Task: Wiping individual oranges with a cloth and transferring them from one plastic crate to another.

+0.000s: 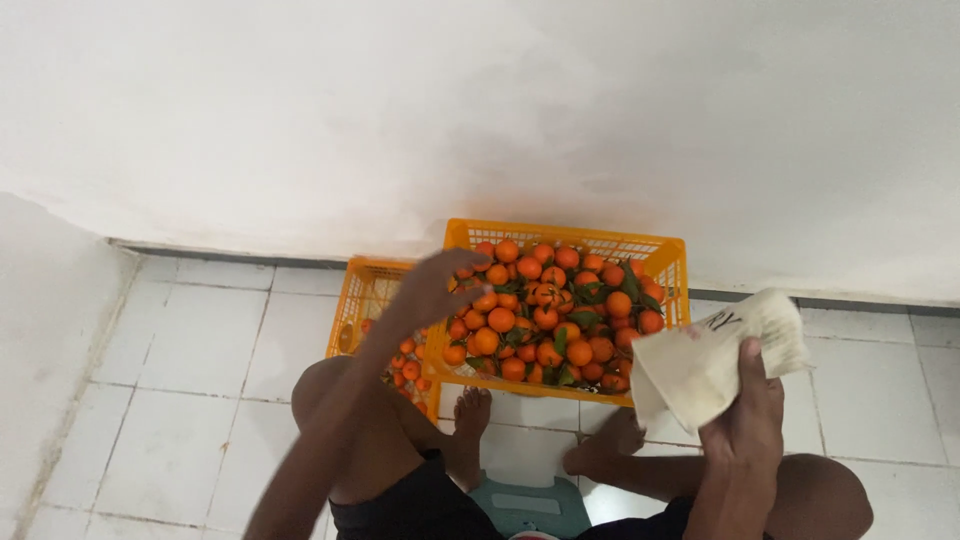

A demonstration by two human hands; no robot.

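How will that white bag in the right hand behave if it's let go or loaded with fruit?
The white bag looks soft: it creases where the right hand pinches it, so it would likely sag. Its mouth gapes only because it is held. The small round oranges would probably roll to its bottom.

1. Orange crate (662, 252): moulded plastic lattice, slight sheen.
2. Mandarins (545, 310): glossy, finely pitted peel; leaves waxy.
3. White bag (700, 360): looks like matt woven plastic, creased.
4. Floor tiles (200, 330): smooth glazed ceramic.
5. Wall (480, 100): matt plaster.
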